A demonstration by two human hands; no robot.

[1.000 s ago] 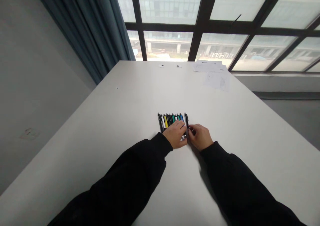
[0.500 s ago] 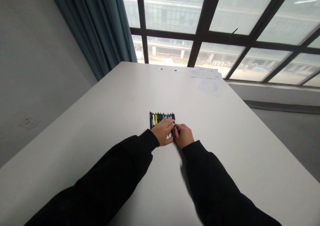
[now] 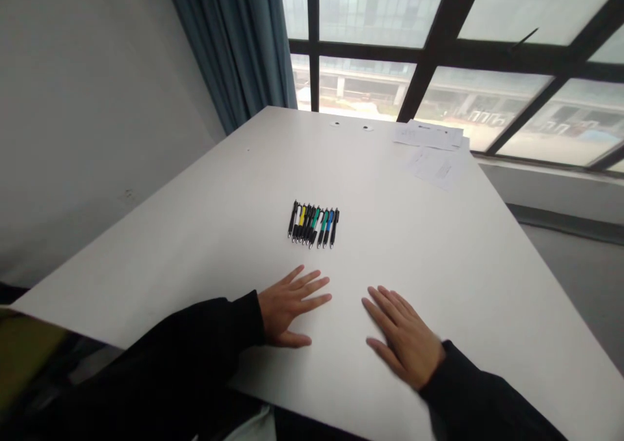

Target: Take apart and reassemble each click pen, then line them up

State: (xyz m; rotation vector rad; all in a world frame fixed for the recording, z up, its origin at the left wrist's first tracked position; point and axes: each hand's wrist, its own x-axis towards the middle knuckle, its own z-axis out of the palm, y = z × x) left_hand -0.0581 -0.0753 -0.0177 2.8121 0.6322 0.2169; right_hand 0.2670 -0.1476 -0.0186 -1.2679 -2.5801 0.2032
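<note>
The left hand (image 3: 290,307) and the right hand (image 3: 402,337) lie open on the white bench (image 3: 195,233). Their fingers (image 3: 312,286) are spread wide and hold nothing. A row of colored pens (image 3: 313,225) sits ahead of the hands, not touching them, with some papers (image 3: 433,158) farther off.

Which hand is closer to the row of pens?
Left. The left hand lies just on the near side of the row of pens; the right hand is farther away, nearer you and to their right.
</note>
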